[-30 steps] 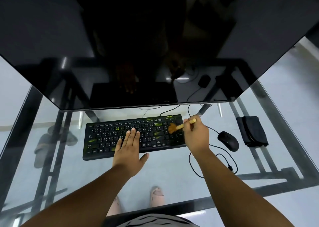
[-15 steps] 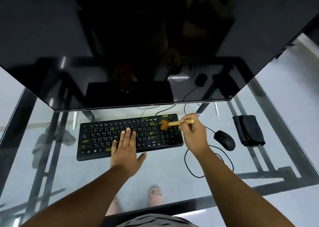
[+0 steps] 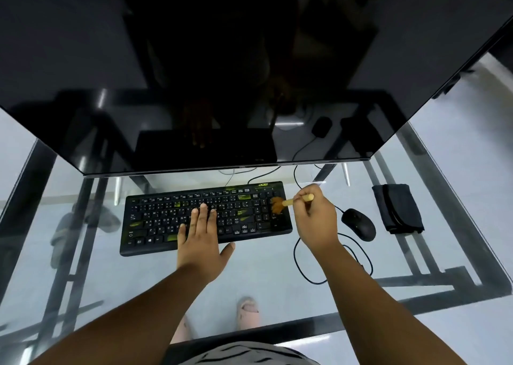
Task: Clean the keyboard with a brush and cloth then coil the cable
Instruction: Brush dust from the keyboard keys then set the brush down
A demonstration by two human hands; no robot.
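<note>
Keyboard (image 3: pixel 205 217) flat on glass desk (image 3: pixel 263 264), below monitor (image 3: pixel 249 73). Left hand (image 3: pixel 201 234) flat, fingers straight, pressing keys, likely to stop sliding. Right hand (image 3: pixel 315 217) pinches brush (image 3: pixel 288 203), bristles on numpad end. Cloth (image 3: pixel 397 209) folded aside beyond mouse (image 3: pixel 358 224); cable (image 3: pixel 308 262) uncoiled.

My computer desk, home or office, cannot tell: glass table (image 3: pixel 277 267), big dark monitor (image 3: pixel 222 59), keyboard (image 3: pixel 166 212), mouse (image 3: pixel 358 224), pale tiled floor, my sandals (image 3: pixel 248 312) underneath.
</note>
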